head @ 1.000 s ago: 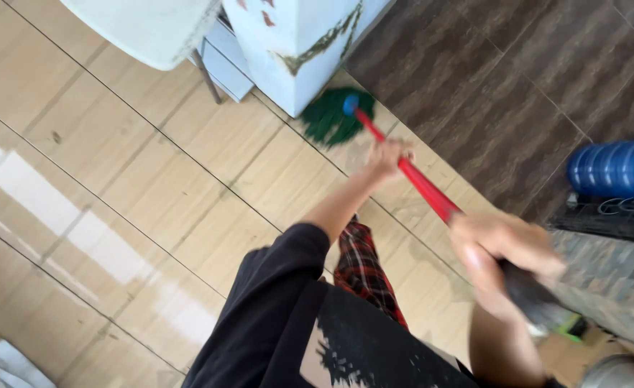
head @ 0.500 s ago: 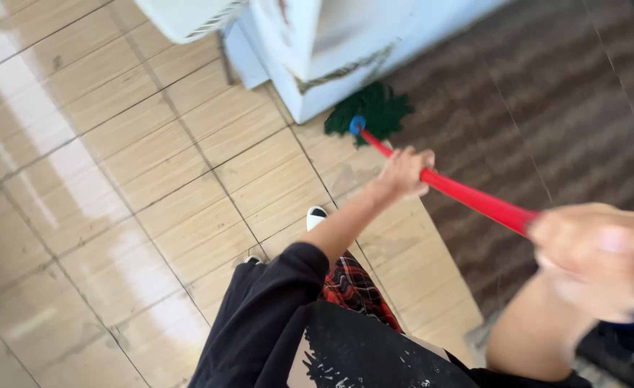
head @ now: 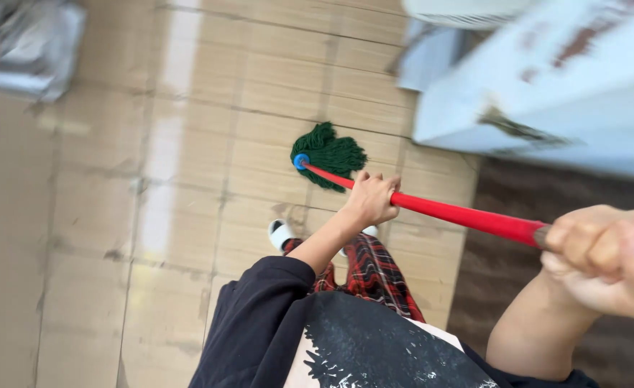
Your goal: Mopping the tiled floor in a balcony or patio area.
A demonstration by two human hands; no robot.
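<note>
A mop with a red handle [head: 461, 214] and a green string head [head: 329, 154] rests on the beige tiled floor [head: 116, 215]. My left hand [head: 371, 199] grips the handle low down, close to the blue collar [head: 301, 161] above the mop head. My right hand [head: 604, 259] is closed around the upper end of the handle at the right edge of the view. The mop head lies just ahead of my white shoes [head: 282, 233].
A white, chipped block-like base [head: 547, 100] stands at the upper right, with dark brown floor tiles [head: 547, 208] beneath it. A crumpled grey sheet [head: 22, 43] lies at the top left. My plaid trousers [head: 374, 273] and dark sleeve fill the lower middle.
The mop head has been pulled away from the foot of the white base onto the beige tiles near my feet. The view has swung round to the left.
</note>
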